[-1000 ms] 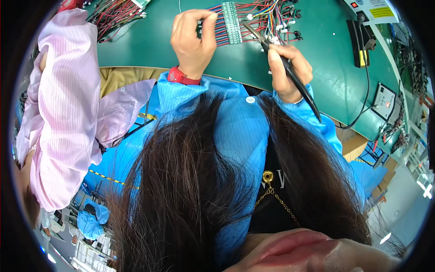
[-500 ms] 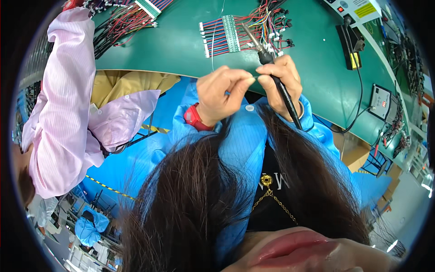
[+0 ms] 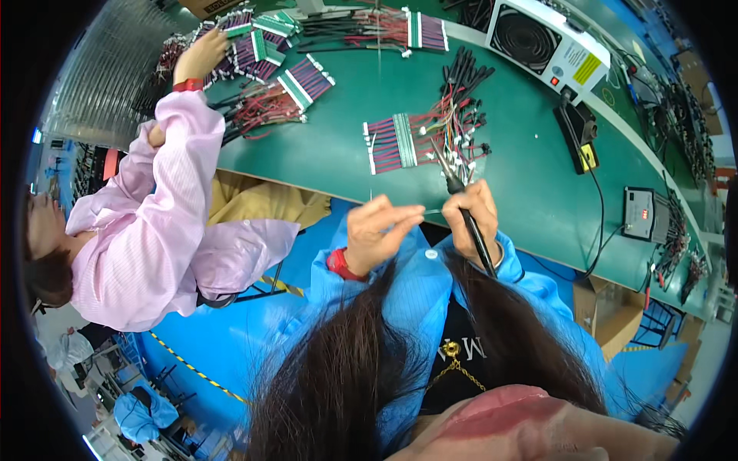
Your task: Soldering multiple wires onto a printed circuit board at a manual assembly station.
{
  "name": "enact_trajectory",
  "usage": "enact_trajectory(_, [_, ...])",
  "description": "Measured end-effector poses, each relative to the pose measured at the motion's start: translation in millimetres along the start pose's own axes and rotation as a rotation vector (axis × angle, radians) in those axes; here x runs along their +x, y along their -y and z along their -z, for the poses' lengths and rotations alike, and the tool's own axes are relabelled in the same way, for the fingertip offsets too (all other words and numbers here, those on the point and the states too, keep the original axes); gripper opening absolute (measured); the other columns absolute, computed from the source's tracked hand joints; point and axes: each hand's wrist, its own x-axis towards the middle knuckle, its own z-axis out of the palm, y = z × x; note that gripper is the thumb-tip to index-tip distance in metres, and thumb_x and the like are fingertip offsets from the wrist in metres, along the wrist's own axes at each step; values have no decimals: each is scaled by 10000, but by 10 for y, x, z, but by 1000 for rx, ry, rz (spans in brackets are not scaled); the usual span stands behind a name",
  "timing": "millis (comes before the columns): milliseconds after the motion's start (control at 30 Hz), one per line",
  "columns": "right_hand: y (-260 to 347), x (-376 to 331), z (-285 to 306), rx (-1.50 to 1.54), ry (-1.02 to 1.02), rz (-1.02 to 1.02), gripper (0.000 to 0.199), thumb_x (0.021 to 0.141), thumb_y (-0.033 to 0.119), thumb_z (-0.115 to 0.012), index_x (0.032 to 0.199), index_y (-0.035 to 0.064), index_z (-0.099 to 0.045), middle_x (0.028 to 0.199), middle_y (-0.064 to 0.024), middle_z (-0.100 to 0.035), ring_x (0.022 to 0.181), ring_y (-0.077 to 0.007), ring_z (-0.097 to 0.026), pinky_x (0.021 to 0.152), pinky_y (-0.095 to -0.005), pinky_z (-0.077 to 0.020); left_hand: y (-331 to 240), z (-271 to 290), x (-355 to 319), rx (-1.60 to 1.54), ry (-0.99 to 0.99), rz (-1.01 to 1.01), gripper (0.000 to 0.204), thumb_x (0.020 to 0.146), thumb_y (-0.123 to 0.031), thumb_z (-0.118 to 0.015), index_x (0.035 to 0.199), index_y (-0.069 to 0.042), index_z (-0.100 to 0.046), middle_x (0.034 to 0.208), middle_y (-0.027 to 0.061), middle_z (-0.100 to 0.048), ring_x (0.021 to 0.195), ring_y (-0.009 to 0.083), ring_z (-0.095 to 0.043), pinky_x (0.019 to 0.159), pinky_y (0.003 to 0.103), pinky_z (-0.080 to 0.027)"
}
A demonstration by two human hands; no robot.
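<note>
My right hand is wrapped round a black-handled soldering iron, its metal tip pointing away from me. Between my two hands runs a short length of thin solder wire. One end of it is pinched in the fingertips of my left hand, and the other meets the thumb and forefinger of my right. Just beyond the iron's tip lies a wire harness with a green terminal board on the green bench.
At the left, a co-worker in a pink smock reaches a hand toward more harnesses. A white box with a fan stands at the far right. Nearer are an iron stand, a cable and a control unit.
The view has shifted, so more of the far bench and the co-worker shows. My hands are slightly farther apart, and more of the solder wire is visible between them.
</note>
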Motion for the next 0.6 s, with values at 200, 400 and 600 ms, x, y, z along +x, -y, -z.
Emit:
enact_trajectory(200, [153,198,-28,343,-197,-297,180,878,31,-702,1045,-2,-644,830,-71,-622,774,-130,-579,667,-278,-454,202,139,222,111,-262,116,136,830,-39,-793,966,-35,-783,692,54,-627,553,152,-534,526,305,-426])
enact_trajectory(400, [-19,202,52,172,-143,-359,90,880,37,-722,927,-27,-679,779,-60,-682,661,-79,-603,598,-226,-463,631,177,469,425,-236,-5,73,823,-50,-780,886,-42,-743,918,75,-716,741,185,-634,645,320,-480])
enact_trajectory(600, [-148,298,-81,103,-127,-336,69,854,33,-738,857,-17,-692,669,-56,-675,578,-86,-605,529,-232,-462,871,-9,663,255,-118,-140,63,867,-61,-705,892,-40,-651,1019,79,-753,1041,306,-658,926,401,-499])
